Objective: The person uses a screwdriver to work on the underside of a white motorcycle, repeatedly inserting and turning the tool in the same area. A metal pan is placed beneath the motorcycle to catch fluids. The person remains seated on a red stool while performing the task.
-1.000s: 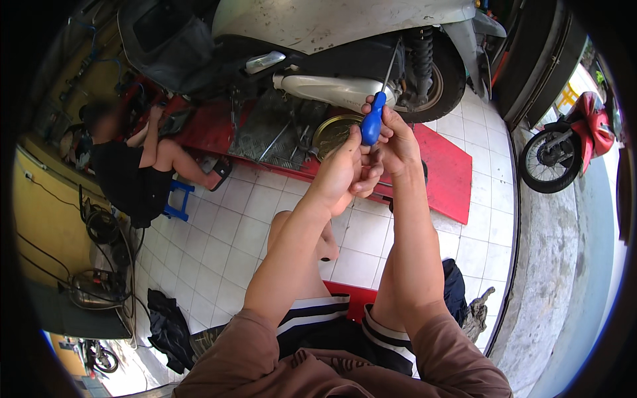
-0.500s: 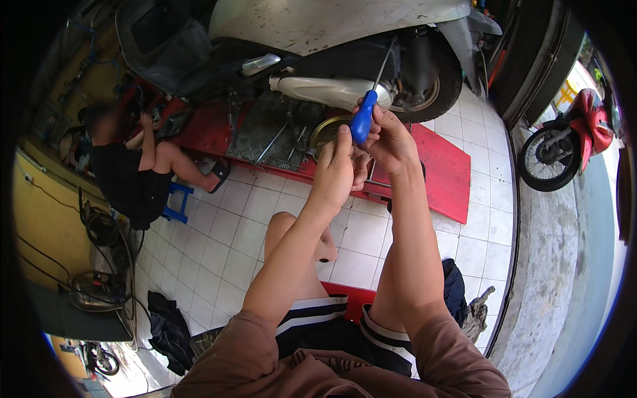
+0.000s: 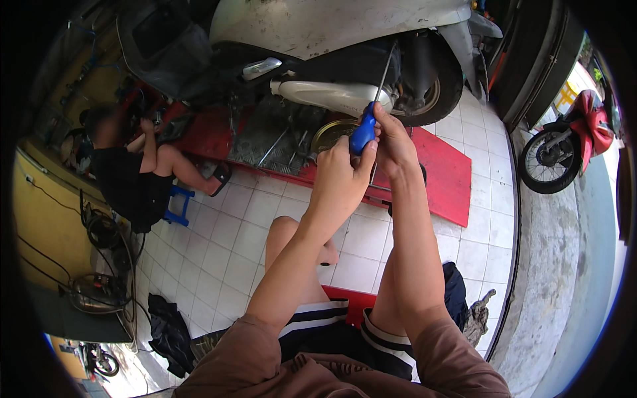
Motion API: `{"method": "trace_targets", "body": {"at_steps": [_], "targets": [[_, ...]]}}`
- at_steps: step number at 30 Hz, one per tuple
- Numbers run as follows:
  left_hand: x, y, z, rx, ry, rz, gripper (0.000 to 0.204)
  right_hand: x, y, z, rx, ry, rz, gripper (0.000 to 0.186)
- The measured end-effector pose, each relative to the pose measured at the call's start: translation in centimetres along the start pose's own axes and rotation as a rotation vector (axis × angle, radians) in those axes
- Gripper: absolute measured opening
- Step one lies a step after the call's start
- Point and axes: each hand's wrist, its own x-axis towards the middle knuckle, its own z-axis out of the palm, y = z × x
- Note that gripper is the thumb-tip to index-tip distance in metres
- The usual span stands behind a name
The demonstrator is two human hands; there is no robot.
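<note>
A screwdriver [image 3: 363, 136] with a blue handle and long metal shaft is gripped in both my hands, its shaft angled up toward the dark panel beside the rear shock of the silver scooter [image 3: 332, 26]. My left hand [image 3: 345, 169] is closed round the lower end of the handle, thumb raised along it. My right hand [image 3: 398, 142] holds the handle higher up, with some fingers hidden behind it. Just behind my hands sits a round brass-coloured tray [image 3: 322, 136] on the red lift platform [image 3: 444, 186]; metal tools [image 3: 275, 142] lie on its tread plate.
A co-worker [image 3: 129, 179] sits at the left on a blue stool [image 3: 178, 209]. Coiled hoses [image 3: 99, 229] are by the yellow wall. A red motorbike [image 3: 590, 132] stands outside at the right. Dark cloths [image 3: 166, 331] lie on the tiled floor [image 3: 232, 252].
My left hand has moved up and right, its fingers now wrapped closer round the handle. Since half a second ago the screwdriver handle has dropped slightly.
</note>
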Motion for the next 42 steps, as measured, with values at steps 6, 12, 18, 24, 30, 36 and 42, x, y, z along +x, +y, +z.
{"method": "trace_targets", "body": {"at_steps": [6,12,18,24,30,36,42], "targets": [[-0.1,-0.1,0.2,-0.978,-0.349,-0.663,0.058,-0.7,-0.6,0.2,0.188,-0.202,0.000,0.036],[0.2,-0.4,-0.1,-0.070,-0.122,-0.059,0.049,0.2,-0.2,-0.3,-0.059,-0.001,-0.020,0.026],[0.3,-0.3,0.1,-1.201,-0.410,-0.639,0.047,-0.4,-1.1,0.3,0.125,-0.167,0.031,0.042],[1.2,-0.1,-0.7,-0.788,-0.286,-0.503,0.040,0.4,-0.9,-0.8,-0.074,-0.095,0.011,0.026],[1.1,-0.2,-1.5,-1.003,-0.310,-0.509,0.032,-0.9,-1.4,1.2,0.112,-0.076,0.046,0.031],[1.2,0.0,-1.7,-0.968,-0.319,-0.502,0.033,-0.2,-1.2,-1.2,-0.011,-0.154,0.030,0.031],[1.4,0.0,-1.3,-0.799,-0.221,-0.406,0.035,-0.1,-1.1,-0.6,-0.040,-0.131,0.057,0.032]]}}
